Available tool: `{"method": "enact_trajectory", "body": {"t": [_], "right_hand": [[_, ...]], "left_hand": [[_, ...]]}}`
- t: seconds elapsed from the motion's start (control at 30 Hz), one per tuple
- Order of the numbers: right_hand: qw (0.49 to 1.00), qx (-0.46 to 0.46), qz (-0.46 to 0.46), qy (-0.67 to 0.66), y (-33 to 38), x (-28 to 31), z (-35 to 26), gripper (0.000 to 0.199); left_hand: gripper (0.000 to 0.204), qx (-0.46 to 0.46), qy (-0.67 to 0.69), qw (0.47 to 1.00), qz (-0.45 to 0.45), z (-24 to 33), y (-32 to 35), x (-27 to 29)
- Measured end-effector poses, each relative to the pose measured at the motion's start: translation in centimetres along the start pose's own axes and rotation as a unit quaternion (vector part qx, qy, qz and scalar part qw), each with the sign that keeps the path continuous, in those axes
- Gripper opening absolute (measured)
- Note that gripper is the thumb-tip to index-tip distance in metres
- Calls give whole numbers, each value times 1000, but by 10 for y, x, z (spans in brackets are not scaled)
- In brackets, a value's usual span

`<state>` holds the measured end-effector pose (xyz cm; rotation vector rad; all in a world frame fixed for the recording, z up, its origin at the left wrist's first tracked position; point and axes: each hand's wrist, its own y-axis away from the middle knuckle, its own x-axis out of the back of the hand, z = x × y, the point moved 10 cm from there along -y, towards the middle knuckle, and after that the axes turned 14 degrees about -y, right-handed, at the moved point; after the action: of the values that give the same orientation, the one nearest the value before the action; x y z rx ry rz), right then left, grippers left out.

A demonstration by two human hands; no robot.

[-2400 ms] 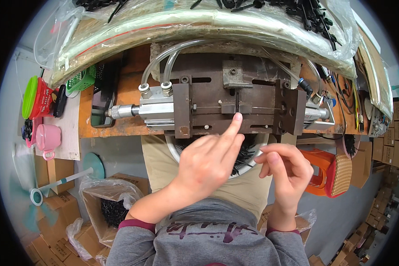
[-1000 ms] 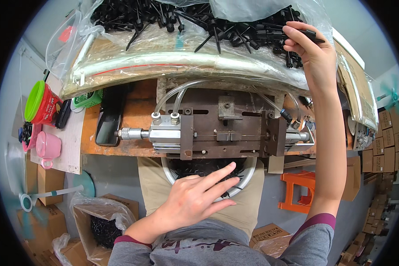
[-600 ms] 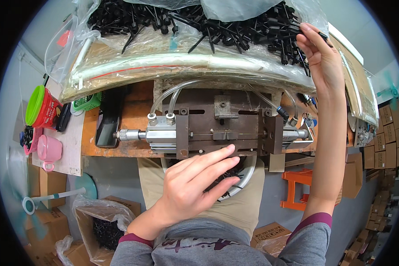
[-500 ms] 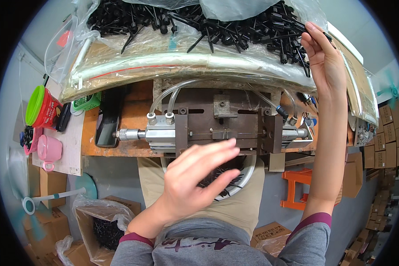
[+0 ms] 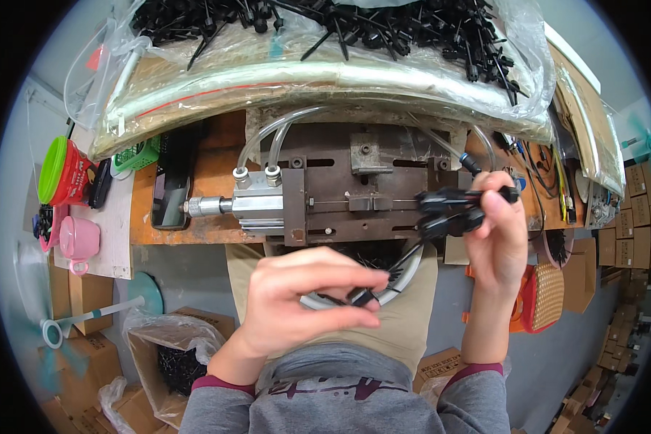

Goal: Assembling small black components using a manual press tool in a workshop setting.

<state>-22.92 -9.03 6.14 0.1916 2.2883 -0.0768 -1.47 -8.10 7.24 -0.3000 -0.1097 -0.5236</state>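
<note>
The right hand (image 5: 498, 235) pinches a bunch of black, rod-stemmed plastic parts (image 5: 445, 201) over the brown metal fixture (image 5: 340, 184); they seem light, stiff, best gripped by the stems. The left hand (image 5: 293, 296) half-curls around 1 black part (image 5: 360, 296), grip unclear.

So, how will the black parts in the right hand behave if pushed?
The black parts are probably stiff, judging by their straight, slim shape. They're likely light: the right hand holds several at once. Their rounded ends suggest they might roll.
</note>
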Motion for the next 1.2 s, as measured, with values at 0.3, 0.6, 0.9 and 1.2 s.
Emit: {"method": "enact_trajectory", "body": {"t": [0.3,0.6,0.9,1.2], "right_hand": [[992,83,74,50,25,23,-10,15],[894,276,62,349,63,-8,-31,24],[669,420,-123,601,90,-68,-7,31],[571,445,-231,650,104,-80,26,29]], "left_hand": [[31,-92,-406,906,80,-16,7,-26],[29,-129,-538,829,80,-10,-5,-40],[29,-119,-541,830,70,-13,-5,-39],[39,-174,-233,955,68,24,4,-29]]}}
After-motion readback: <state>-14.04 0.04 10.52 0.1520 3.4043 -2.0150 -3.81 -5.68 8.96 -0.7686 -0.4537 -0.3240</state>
